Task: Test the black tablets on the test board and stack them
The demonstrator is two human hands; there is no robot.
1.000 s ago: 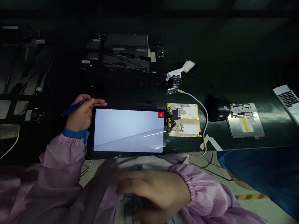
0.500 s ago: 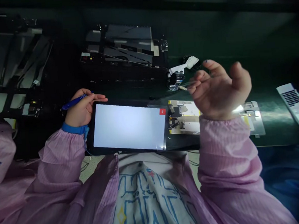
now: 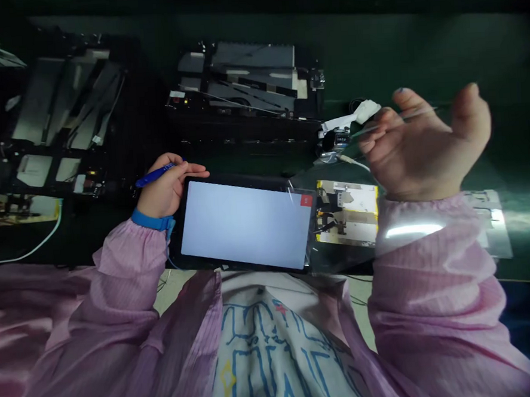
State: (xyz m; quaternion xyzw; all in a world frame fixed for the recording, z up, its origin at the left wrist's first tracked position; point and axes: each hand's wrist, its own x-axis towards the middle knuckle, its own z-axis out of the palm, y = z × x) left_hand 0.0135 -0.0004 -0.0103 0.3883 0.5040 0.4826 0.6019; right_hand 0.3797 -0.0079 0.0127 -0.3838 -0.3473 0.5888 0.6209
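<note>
A black tablet (image 3: 246, 223) with a lit white screen and a small red tag (image 3: 306, 200) lies at the table's near edge. My left hand (image 3: 165, 189) steadies its left edge, fingers curled round a blue pen (image 3: 156, 174). My right hand (image 3: 423, 147) is raised above the table to the right, palm towards me. Its fingertips pinch a clear film (image 3: 404, 118) that stretches down to the tablet's right edge. An open device back with yellow tape (image 3: 349, 211) lies right of the tablet, seen through the film.
A dark fixture with metal parts (image 3: 244, 80) stands behind the tablet. A white connector on a cable (image 3: 354, 116) lies near my right hand. Racks of parts (image 3: 58, 133) fill the left. A metal plate (image 3: 491, 220) lies at the right.
My right hand came up from my lap, took the clear film and lifted it up and to the right off the screen. The left hand stayed on the tablet's edge.
</note>
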